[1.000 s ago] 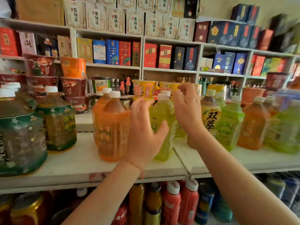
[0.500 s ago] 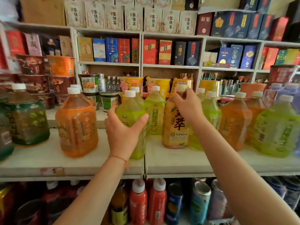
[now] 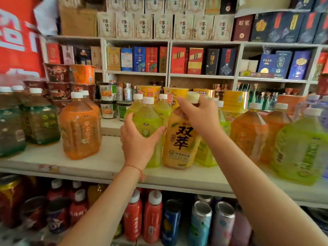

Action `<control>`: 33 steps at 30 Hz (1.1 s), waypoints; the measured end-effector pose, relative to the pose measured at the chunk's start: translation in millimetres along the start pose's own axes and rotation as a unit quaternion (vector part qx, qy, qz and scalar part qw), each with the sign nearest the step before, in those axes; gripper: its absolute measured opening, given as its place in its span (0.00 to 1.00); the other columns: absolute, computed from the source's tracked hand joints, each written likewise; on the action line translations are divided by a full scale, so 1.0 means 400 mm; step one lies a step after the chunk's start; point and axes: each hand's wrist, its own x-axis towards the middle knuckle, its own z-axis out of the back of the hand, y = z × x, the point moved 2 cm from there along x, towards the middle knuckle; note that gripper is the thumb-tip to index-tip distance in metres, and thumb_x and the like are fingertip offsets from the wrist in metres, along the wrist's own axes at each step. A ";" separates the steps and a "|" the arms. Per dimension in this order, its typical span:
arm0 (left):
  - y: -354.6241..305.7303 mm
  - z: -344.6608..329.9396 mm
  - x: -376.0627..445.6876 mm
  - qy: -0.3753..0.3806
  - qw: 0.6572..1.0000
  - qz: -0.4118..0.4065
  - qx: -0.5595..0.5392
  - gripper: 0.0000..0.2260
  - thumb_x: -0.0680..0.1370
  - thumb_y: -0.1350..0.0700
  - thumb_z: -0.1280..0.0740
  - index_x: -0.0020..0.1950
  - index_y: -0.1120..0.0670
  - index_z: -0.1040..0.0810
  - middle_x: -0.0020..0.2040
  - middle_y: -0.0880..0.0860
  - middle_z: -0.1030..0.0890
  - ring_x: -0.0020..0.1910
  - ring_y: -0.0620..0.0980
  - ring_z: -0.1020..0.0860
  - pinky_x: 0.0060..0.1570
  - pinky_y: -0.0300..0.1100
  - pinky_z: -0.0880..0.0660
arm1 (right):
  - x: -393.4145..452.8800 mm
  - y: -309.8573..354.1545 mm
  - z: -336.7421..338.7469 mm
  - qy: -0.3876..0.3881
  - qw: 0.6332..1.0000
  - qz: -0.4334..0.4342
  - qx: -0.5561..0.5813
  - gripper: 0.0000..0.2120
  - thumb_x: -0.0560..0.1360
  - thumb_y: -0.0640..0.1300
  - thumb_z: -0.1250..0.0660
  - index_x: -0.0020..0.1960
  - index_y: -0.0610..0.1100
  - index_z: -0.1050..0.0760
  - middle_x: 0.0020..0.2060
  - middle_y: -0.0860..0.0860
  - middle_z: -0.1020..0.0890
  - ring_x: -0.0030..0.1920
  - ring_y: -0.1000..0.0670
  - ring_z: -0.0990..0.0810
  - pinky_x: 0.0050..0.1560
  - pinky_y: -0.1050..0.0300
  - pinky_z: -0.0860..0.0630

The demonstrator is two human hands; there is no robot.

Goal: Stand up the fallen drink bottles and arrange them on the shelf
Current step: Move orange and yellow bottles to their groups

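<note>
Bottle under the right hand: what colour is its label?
Yellow-orange label with large black characters, head view.

Upright on the white wooden shelf (image 3: 99, 162): a green plastic drink bottle with white cap (image 3: 148, 128), held round its body by the left hand (image 3: 139, 141). Touching it on the right, a yellow-orange plastic drink bottle with large black characters and pale cap (image 3: 181, 139), leaning slightly left, gripped at the neck by the right hand (image 3: 202, 116). Further left, apart, an upright orange plastic drink bottle with white cap (image 3: 80, 128).
</note>
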 end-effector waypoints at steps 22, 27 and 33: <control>-0.024 0.304 0.027 0.208 0.954 -0.025 -0.217 0.33 0.63 0.40 0.22 0.64 0.51 0.25 0.55 0.50 0.15 0.54 0.50 0.15 0.55 0.55 0.19 | -0.049 0.275 -0.239 0.070 0.979 -0.145 0.128 0.25 0.72 0.60 0.27 0.50 0.36 0.16 0.39 0.44 0.13 0.39 0.45 0.13 0.44 0.48 0.15; 0.099 0.554 0.101 0.236 0.900 0.073 -0.359 0.28 0.70 0.45 0.22 0.66 0.56 0.22 0.57 0.57 0.15 0.55 0.59 0.16 0.55 0.56 0.19 | -0.109 0.398 -0.507 0.066 0.966 -0.168 0.184 0.23 0.72 0.66 0.35 0.56 0.51 0.20 0.48 0.51 0.13 0.48 0.48 0.14 0.53 0.45 0.18; 0.277 0.914 0.319 0.222 0.890 0.113 -0.383 0.09 0.83 0.47 0.37 0.51 0.50 0.21 0.44 0.44 0.14 0.42 0.43 0.16 0.41 0.32 0.20 | -0.260 0.514 -0.881 0.158 0.937 -0.207 0.232 0.26 0.73 0.63 0.30 0.65 0.50 0.28 0.52 0.50 0.15 0.48 0.49 0.13 0.49 0.46 0.16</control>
